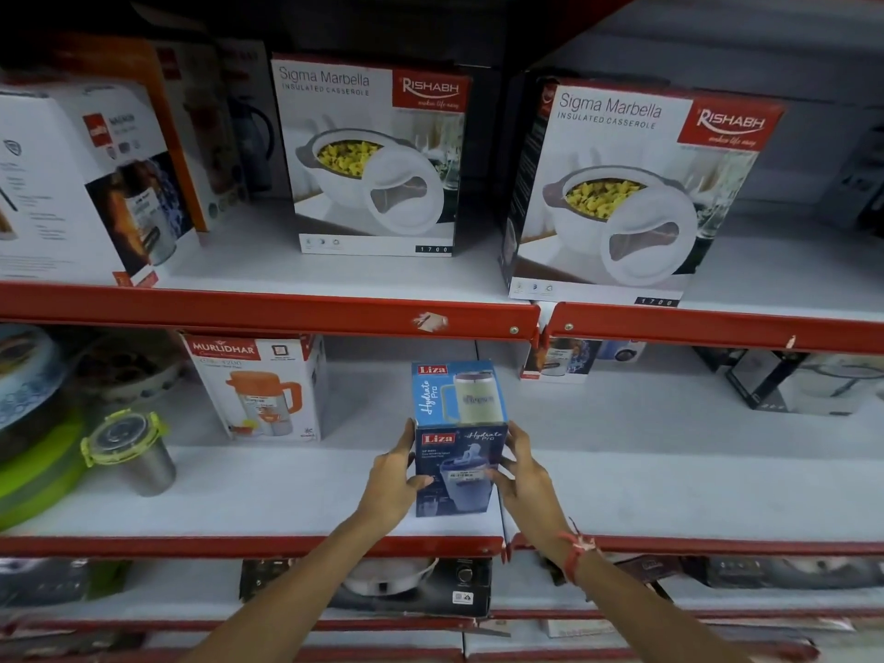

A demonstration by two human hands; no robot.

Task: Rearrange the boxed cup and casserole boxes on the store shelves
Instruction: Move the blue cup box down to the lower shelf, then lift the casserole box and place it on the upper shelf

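- The blue cardboard cup box marked "Liza Hydrate Pro" is standing upright on the white middle shelf, close to its red front edge, with a cup pictured on its top face and front.
- I am holding this box from both sides: my left hand is pressing its left wall with the fingers wrapped along the upper edge and the thumb lying on the front face.
- My right hand is clasping the right wall, fingers curled around the corner, thumb touching the front near the price sticker; a red thread band is sitting on that wrist.
- To the left on the same shelf, a white carton showing an orange jug, marked "Murlidhar", is standing well apart from my box.
- Further left, a steel tumbler with a green clip lid is standing beside stacked green-lidded containers.
- On the shelf above, a white and red casserole box reading "Sigma Marbella Insulated Casserole" is standing upright, set back from the edge.
- A second matching casserole box is standing to its right, nearer the red shelf lip and turned slightly.
- At the far left of that upper shelf, a white flask carton is sitting tilted.
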